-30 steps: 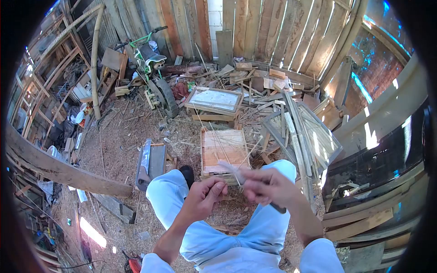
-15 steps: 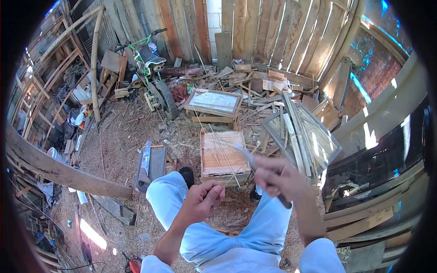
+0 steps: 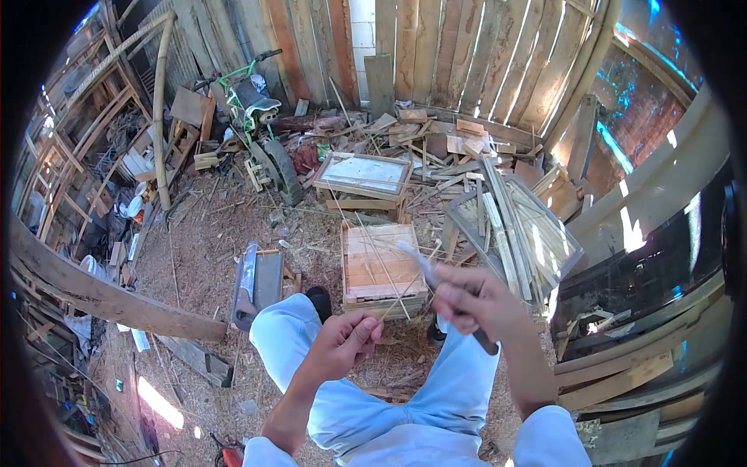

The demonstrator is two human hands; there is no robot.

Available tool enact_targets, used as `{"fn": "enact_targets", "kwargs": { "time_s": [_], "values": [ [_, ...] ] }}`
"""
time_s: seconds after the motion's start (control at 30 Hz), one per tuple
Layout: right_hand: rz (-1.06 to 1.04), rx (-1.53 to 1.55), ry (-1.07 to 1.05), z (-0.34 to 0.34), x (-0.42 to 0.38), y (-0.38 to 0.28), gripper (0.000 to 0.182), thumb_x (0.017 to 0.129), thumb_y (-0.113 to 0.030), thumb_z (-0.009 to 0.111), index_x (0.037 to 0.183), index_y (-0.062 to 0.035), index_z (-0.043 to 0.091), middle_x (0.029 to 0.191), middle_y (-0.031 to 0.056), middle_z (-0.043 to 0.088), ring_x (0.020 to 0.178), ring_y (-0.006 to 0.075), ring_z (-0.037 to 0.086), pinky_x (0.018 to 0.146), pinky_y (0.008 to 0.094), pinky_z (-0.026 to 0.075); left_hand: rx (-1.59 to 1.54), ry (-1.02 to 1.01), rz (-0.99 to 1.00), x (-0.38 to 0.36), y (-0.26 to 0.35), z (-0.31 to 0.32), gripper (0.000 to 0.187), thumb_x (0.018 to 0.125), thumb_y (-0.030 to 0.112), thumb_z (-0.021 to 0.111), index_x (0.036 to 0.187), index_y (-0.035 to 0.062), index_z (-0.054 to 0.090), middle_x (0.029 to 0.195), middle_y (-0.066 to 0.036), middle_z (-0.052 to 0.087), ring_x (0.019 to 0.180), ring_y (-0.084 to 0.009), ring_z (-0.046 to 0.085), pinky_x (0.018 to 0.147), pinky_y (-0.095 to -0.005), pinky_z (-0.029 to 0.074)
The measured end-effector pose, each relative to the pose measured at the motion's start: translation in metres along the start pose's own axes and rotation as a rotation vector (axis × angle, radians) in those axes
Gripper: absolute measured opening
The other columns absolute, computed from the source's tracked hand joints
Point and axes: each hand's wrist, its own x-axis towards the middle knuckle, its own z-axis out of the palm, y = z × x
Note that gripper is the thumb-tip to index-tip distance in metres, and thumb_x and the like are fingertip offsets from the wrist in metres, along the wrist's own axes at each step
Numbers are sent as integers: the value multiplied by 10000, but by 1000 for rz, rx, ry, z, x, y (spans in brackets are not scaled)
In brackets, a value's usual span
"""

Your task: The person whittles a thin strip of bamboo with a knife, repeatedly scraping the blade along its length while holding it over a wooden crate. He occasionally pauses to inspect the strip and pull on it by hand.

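My left hand (image 3: 348,342) is closed, thumb and fingers pinched on a thin wooden stick (image 3: 390,309) that slants up and to the right. In my right hand (image 3: 476,302) is a knife (image 3: 421,263), its blade pointing up and left and the end of its dark handle showing below the fist. The blade lies close to the stick's far part in this view. Beyond both hands, between my knees, stands a low wooden box (image 3: 377,261) of pale slats, with long thin sticks (image 3: 372,254) lying across its top.
To the left of my legs is a grey framed panel (image 3: 268,278) with a handsaw (image 3: 247,288) on it. A framed white board (image 3: 366,172) sits past the box. Scrap wood (image 3: 459,148) and a small motorbike (image 3: 261,117) stand farther back. Long strips (image 3: 502,226) lean at the right.
Both hands keep nearly the same places and grips. The knife and the left hand have shifted only very slightly.
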Motion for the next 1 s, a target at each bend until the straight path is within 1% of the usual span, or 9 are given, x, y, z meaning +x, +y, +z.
{"fn": "enact_targets", "kwargs": {
  "time_s": [0.1,0.23,0.37,0.43,0.6,0.73,0.83,0.9,1.0],
  "values": [
    [-20,-36,85,12,-2,1,385,956,-138,500,1337,-92,470,725,6,563,532,28,411,443,178,321,-70,-22,-31,1,1,0,261,988,267,445,812,79,490,589,71,358,461,-18,268,395,-196,219],
    [86,-116,-130,18,-2,7,357,954,-132,502,1306,-74,496,719,7,558,499,28,394,423,177,323,-103,-61,-57,0,3,-3,265,988,273,442,806,86,485,589,76,344,463,-17,255,396,-193,207],
    [0,24,15,5,0,-5,359,955,-145,502,1305,-64,496,723,7,569,508,32,412,467,181,357,-156,-84,-64,0,2,-3,268,991,267,437,799,86,485,582,79,337,462,-17,250,400,-189,199],
    [123,-184,-23,17,-1,0,366,957,-150,497,1314,-73,489,722,2,571,516,28,422,468,181,364,-158,-82,-71,0,2,-1,270,991,265,437,798,82,486,578,77,346,462,-16,260,401,-189,206],
    [121,-98,-81,17,0,5,341,960,-133,485,1291,-54,506,719,-6,562,531,14,424,450,173,341,375,169,142,0,-2,5,187,958,166,504,878,8,565,625,-1,515,502,-55,394,439,-235,332],
    [33,-76,81,16,-3,-8,374,954,-125,496,1324,-74,481,710,-15,553,528,16,416,443,169,325,547,234,333,0,2,8,143,946,103,511,871,-4,571,623,-2,541,509,-61,469,448,-218,360],
    [90,-156,-54,31,-3,10,396,954,-114,503,1345,-68,451,702,22,529,496,35,378,421,178,295,658,314,395,-1,4,15,110,927,84,535,903,-12,585,661,-55,600,534,-97,528,491,-241,413],
    [110,-144,-62,28,0,9,376,961,-112,488,1332,-58,459,693,16,516,497,33,377,420,176,291,745,337,404,-2,2,15,68,895,73,573,921,10,580,716,-129,640,592,-250,634,509,-326,459],
    [120,23,-17,11,5,4,393,959,-135,498,1345,-73,455,708,-10,533,535,31,405,439,171,310,797,359,418,1,3,15,64,886,64,583,927,16,579,709,-142,633,583,-267,630,495,-339,458]
  ]
}}
